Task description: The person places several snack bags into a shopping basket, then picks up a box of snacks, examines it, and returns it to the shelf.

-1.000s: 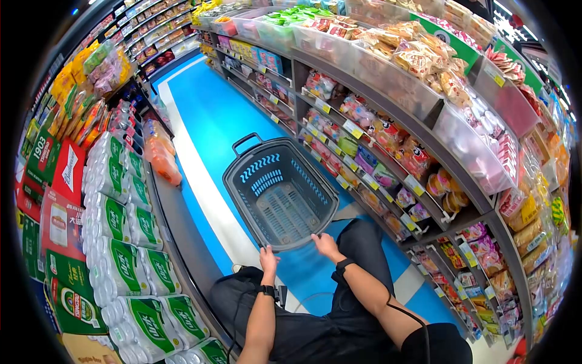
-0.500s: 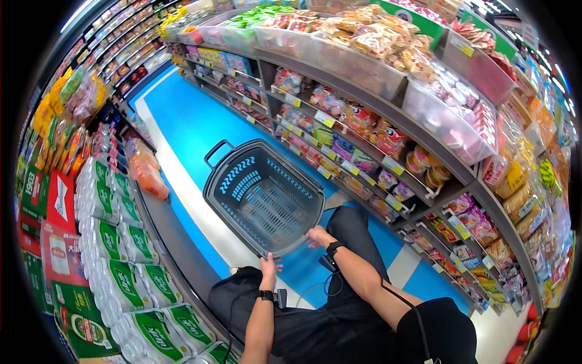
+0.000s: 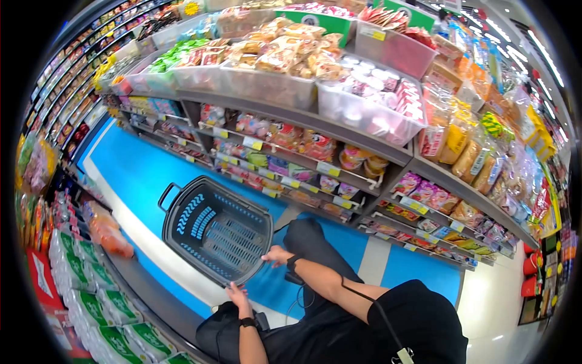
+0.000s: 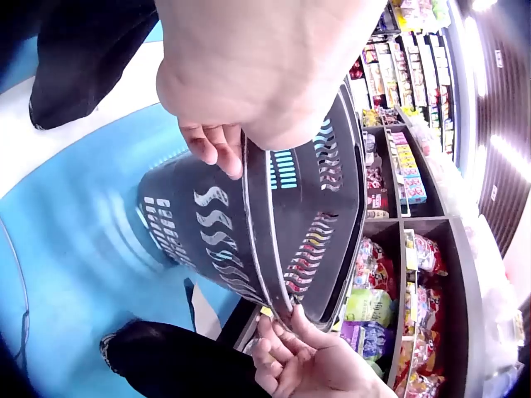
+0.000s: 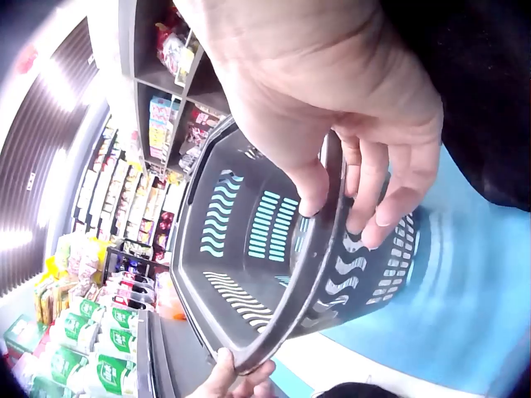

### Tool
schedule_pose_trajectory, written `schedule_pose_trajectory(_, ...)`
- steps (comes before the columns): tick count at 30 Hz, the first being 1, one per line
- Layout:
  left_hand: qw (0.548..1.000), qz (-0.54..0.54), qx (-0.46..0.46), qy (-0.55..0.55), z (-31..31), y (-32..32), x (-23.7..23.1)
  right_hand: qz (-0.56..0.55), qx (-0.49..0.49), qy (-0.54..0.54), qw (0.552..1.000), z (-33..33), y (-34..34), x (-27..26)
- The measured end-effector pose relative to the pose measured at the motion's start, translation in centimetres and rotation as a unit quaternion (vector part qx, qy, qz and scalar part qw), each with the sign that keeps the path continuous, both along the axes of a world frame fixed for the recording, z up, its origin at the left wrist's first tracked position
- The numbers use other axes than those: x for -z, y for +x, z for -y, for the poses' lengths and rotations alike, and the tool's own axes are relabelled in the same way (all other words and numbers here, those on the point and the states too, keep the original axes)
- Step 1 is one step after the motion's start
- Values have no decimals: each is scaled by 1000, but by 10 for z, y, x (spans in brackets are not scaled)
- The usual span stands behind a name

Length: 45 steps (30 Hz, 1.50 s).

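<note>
From where I stand, the basket (image 3: 225, 235) looks like smooth, dull plastic. The floor (image 3: 136, 176) shines glossy, the trousers (image 3: 315, 244) are matt cloth, and the shelf-top bins (image 3: 267, 88) cloudy, translucent plastic.

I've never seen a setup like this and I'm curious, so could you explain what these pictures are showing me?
There's no machine here, just a person's bare hands. The wide picture looks down from the head; the other two look from the left and right wrists. The left hand and right hand both grip a dark basket by its rim. Beneath is a blue and white floor; whether the basket rests on it is hard to tell. Bagged snacks line the shelves on the person's right, and packs with green labels stand on the left.
</note>
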<state>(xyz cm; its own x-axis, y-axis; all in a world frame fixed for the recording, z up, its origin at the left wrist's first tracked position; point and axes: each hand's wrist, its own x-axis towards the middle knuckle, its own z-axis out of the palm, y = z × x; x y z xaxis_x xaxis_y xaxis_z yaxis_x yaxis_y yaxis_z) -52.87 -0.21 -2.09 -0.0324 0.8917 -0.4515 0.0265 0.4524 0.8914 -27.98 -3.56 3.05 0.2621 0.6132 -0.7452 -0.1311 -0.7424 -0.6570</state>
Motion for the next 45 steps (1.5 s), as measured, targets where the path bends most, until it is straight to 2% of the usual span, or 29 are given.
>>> schedule_pose_trajectory(1,1000,7,3,6,-5,0,4,-21,20,0,1000,-4,-1,6)
schedule_pose_trajectory(2,1000,11,3,10,-10,-3,8,-17,20,60,998,-3,-2,13)
schedule_pose_trajectory(4,1000,15,3,1,-25,-6,9,87,-5,88,992,-5,-4,-12)
schedule_pose_trajectory(6,998,33,46,6,-38,-10,15,44,30,132,990,-12,-5,-4)
schedule_pose_trajectory(11,999,38,4,-3,-55,1,17,147,-11,106,983,-27,-2,-22)
schedule_pose_trajectory(12,997,68,20,-10,-67,2,14,161,-28,124,979,-39,-2,-27)
schedule_pose_trajectory(13,992,115,46,-15,-89,-3,21,237,-53,139,960,-60,4,-20)
schedule_pose_trajectory(16,991,123,-61,1,-129,-11,-5,391,-52,242,887,-125,22,23)
schedule_pose_trajectory(18,987,99,-119,-29,-149,-27,-24,354,-47,211,910,-145,18,-3)
schedule_pose_trajectory(20,998,34,-41,-37,-141,-31,-55,213,-138,216,943,-141,5,-49)
schedule_pose_trajectory(21,998,7,64,-25,-128,-28,-66,145,-183,213,949,-139,3,-69)
schedule_pose_trajectory(22,986,-20,166,-13,-112,-21,-67,142,-231,230,935,-130,1,-75)
schedule_pose_trajectory(24,902,-43,430,-1,-70,11,-61,109,-294,237,920,-115,4,-52)
schedule_pose_trajectory(25,817,-85,570,6,-38,33,-94,84,-303,205,927,-104,9,-41)
schedule_pose_trajectory(26,703,-96,702,59,-7,50,-84,59,-311,170,933,-92,16,-33)
schedule_pose_trajectory(27,635,-67,768,48,32,61,-60,38,-318,133,938,-82,24,-25)
schedule_pose_trajectory(28,544,-27,839,-8,68,69,-55,43,-301,109,946,-75,30,-23)
schedule_pose_trajectory(29,454,-35,890,-14,106,73,-51,49,-284,85,954,-69,33,-26)
schedule_pose_trajectory(30,364,-35,927,-88,144,76,-31,55,-266,59,960,-67,33,-30)
schedule_pose_trajectory(32,312,4,929,-199,170,70,-24,47,-242,71,966,-73,27,-34)
schedule_pose_trajectory(34,359,57,898,-247,166,64,-36,-22,-182,103,978,-89,13,-44)
schedule_pose_trajectory(36,365,105,885,-269,174,66,-14,30,-270,141,952,-107,1,-50)
schedule_pose_trajectory(38,376,367,721,-451,158,51,-1,55,-351,179,917,-132,2,-47)
schedule_pose_trajectory(39,368,477,604,-522,142,39,9,26,-367,149,918,-147,10,-38)
schedule_pose_trajectory(41,510,557,506,-418,159,32,31,94,-406,143,897,-188,45,-12)
schedule_pose_trajectory(42,578,492,581,-293,154,32,30,125,-416,136,891,-196,54,-10)
schedule_pose_trajectory(43,629,403,643,-168,146,32,27,131,-357,20,925,-224,60,-17)
schedule_pose_trajectory(44,570,258,772,-115,84,58,1,143,-325,80,931,-240,60,-11)
schedule_pose_trajectory(45,455,124,881,-36,16,86,-30,165,-292,148,931,-250,61,7)
